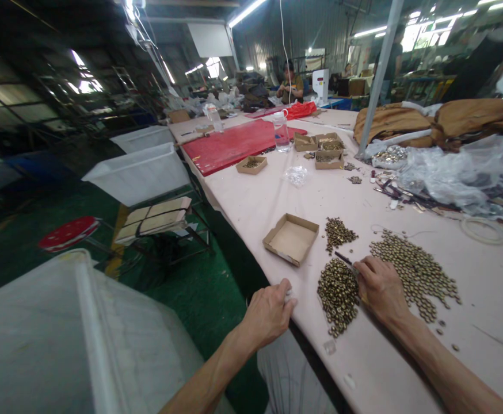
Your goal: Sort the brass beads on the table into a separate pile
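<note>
My right hand (381, 286) rests on the pink table (269, 201) between two heaps of small brass rings, fingers closed around a thin dark tool whose tip (343, 258) pokes out toward the far side. One dense heap (338, 296) lies just left of that hand, a wide spread heap (415, 273) lies to its right, and a smaller heap (338, 233) sits beyond. My left hand (271, 310) grips the table's near edge with curled fingers. An empty cardboard tray (291, 237) stands left of the heaps.
Further along the table are a red mat (229, 146), small cardboard boxes of parts (329, 158), a water bottle (281, 131), clear plastic bags (450, 172) and brown garments (450, 121). White bins (141, 172), a folding seat (156, 218) and a red stool (68, 233) stand at left. A person (289, 83) sits far off.
</note>
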A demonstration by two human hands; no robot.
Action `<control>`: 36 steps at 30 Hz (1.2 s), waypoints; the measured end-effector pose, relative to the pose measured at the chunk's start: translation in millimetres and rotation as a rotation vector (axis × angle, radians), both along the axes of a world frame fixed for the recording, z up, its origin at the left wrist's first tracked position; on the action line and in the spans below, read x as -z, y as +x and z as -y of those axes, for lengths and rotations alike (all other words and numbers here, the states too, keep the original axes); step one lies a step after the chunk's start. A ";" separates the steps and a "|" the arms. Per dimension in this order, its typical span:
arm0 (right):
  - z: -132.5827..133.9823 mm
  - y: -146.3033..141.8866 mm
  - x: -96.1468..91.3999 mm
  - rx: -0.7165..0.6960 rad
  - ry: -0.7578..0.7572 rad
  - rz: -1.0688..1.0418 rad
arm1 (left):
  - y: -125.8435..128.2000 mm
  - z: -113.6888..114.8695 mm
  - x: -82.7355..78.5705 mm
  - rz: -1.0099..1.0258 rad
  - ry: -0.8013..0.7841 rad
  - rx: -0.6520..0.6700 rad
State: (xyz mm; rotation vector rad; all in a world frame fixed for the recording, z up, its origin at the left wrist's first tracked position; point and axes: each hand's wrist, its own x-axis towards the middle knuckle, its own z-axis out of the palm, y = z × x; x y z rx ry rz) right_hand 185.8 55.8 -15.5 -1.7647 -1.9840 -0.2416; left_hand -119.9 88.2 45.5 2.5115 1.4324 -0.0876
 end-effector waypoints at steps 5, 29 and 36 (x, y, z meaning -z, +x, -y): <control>-0.3 -2.2 0.0 0.001 0.020 -0.020 | 0.8 0.1 0.2 0.011 0.011 -0.006; 0.5 11.3 2.5 0.275 0.098 -0.109 | -1.0 -1.0 0.5 0.015 0.036 -0.010; 53.6 26.0 -24.1 0.093 0.058 -0.249 | 4.3 1.1 0.3 0.038 0.017 0.014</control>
